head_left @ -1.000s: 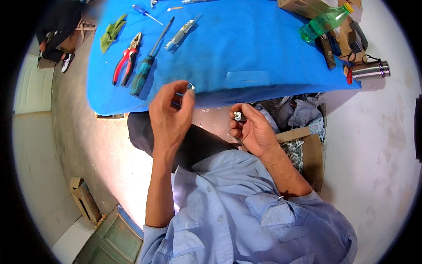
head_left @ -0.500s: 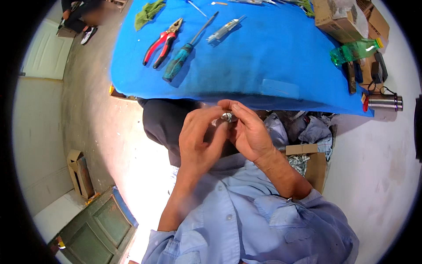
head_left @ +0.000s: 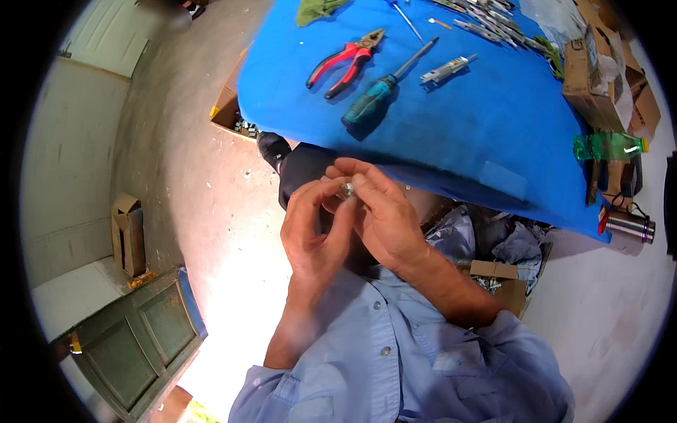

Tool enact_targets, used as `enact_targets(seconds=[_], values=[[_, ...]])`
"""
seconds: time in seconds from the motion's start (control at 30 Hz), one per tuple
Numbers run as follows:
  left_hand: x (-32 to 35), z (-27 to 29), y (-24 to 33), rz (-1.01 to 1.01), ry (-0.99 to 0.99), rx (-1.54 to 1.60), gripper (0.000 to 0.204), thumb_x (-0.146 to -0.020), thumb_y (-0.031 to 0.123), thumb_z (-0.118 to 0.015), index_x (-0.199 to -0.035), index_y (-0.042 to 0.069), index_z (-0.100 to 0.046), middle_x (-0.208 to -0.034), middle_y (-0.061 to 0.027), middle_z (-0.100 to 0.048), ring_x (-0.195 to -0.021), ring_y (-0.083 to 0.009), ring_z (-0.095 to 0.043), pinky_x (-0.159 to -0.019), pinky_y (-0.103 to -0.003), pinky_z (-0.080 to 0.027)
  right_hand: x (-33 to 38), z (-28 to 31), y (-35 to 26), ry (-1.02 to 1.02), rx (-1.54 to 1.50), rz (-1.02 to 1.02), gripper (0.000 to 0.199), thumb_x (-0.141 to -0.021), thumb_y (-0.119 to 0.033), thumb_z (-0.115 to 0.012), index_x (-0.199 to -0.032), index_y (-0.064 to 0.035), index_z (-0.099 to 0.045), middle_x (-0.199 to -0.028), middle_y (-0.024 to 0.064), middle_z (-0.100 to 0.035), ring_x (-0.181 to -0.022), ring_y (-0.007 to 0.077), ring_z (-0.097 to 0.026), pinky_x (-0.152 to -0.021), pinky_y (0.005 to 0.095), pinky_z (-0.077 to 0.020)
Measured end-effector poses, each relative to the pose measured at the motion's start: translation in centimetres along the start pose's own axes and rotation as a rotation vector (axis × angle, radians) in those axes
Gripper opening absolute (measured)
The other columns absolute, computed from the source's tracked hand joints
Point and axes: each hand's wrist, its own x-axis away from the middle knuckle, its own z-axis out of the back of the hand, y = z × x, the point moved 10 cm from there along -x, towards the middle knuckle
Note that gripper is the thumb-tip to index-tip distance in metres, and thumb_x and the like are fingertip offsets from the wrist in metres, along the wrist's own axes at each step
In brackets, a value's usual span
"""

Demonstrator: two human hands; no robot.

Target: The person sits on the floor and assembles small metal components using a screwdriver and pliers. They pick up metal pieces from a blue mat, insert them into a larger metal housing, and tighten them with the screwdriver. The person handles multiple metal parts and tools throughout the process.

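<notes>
Close to my body, just off the near edge of the blue-covered table, both hands meet around a small shiny metal piece (head_left: 348, 189). My left hand (head_left: 308, 229) pinches it between thumb and fingers. From the other side, my right hand (head_left: 388, 220) closes on it with thumb and curled fingertips. Fingers cover most of the piece, so its exact kind does not show. Beyond the hands, red-and-black combination pliers (head_left: 363, 49) lie on the table. A teal-handled screwdriver (head_left: 372, 100) rests beside them, and a slim grey metal assembly (head_left: 448, 69) lies to its right.
More metal assemblies (head_left: 497, 25) are piled at the far right of the blue table (head_left: 486, 120). Cardboard boxes (head_left: 592, 84), a green bottle (head_left: 610, 146) and a steel flask (head_left: 630, 227) line the right side. Beneath the table sits a cardboard box (head_left: 511, 292) near crumpled bags.
The whole view has swung, so the table and tools appear farther right and more floor shows at left. Both hands still hold the small metal piece, with the fingers slightly shifted around it.
</notes>
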Motion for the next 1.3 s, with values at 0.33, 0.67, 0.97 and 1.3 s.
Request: enact_targets(seconds=[0.33,0.67,0.97,1.3], values=[[0.7,4.7,-8.5,0.552,0.147,0.501,0.024,-0.095,-0.001,-0.076,-0.117,-0.003,-0.067,-0.104,-0.0108,-0.075,-0.091,-0.0134,-0.071,-0.084,-0.027,-0.057,-2.0,-2.9,4.1,-0.09,-0.048,-0.137,0.039,-0.114,-0.018,-0.042,-0.145,0.0044,-0.049,-0.139,0.014,-0.058,-0.13,0.023,-0.058,-0.114,0.0409,-0.0467],[2.0,5.2,-12.5,0.706,0.212,0.958,0.019,-0.103,0.014,-0.072,-0.115,0.0,-0.069,-0.102,-0.0133,-0.075,-0.082,-0.0148,-0.068,-0.076,-0.027,-0.055,-2.9,-2.3,4.6,-0.07,0.341,-0.072,0.03,-0.109,-0.013,-0.056,-0.133,0.004,-0.061,-0.127,0.0109,-0.067,-0.115,0.0164,-0.067,-0.094,0.0315,-0.0572],[3.2,4.3,-15.0,0.746,0.199,1.115,0.022,-0.104,0.016,-0.071,-0.12,0.0,-0.069,-0.104,-0.0136,-0.076,-0.085,-0.0207,-0.072,-0.083,-0.035,-0.06,-2.4,-2.8,3.7,-0.105,0.596,0.175,0.022,-0.103,-0.003,-0.065,-0.123,0.0031,-0.065,-0.109,0.0082,-0.073,-0.097,0.0128,-0.072,-0.077,0.025,-0.0576],[5.7,8.8,-21.1,0.881,0.411,0.824,0.024,-0.1,0.018,-0.077,-0.118,0.003,-0.071,-0.101,-0.0092,-0.077,-0.083,-0.016,-0.073,-0.076,-0.03,-0.062,-2.2,-2.1,1.4,-0.037,0.662,0.158,0.02,-0.105,-0.004,-0.062,-0.123,0.0025,-0.067,-0.11,0.0104,-0.07,-0.094,0.0157,-0.072,-0.075,0.0267,-0.0596]])
